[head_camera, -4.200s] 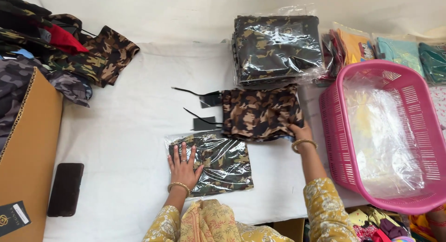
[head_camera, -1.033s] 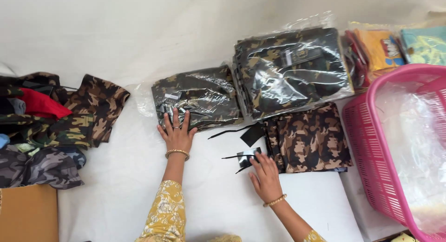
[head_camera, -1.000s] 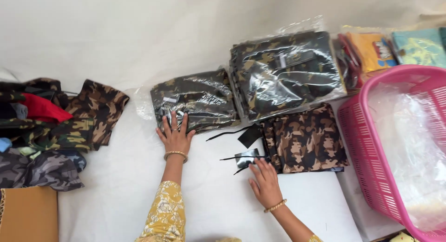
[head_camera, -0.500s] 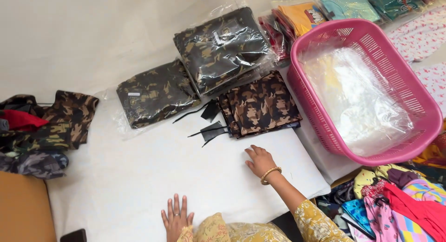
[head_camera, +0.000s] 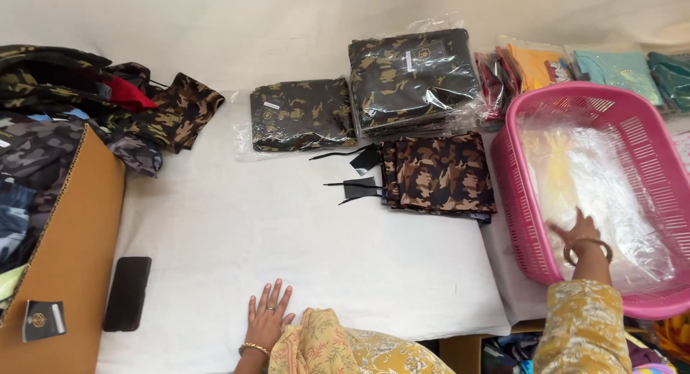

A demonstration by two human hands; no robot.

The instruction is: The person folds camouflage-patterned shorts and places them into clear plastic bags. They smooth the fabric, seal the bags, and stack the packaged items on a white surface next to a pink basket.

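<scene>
The left hand lies flat and open on the soft white sheet, fingers spread, holding nothing. The right hand reaches into the pink plastic basket with slotted sides and touches the shiny clear plastic bags inside; its fingers look open. A folded pile of brown camouflage cloth lies just beside the basket. A flat black phone rests near a cardboard box.
</scene>
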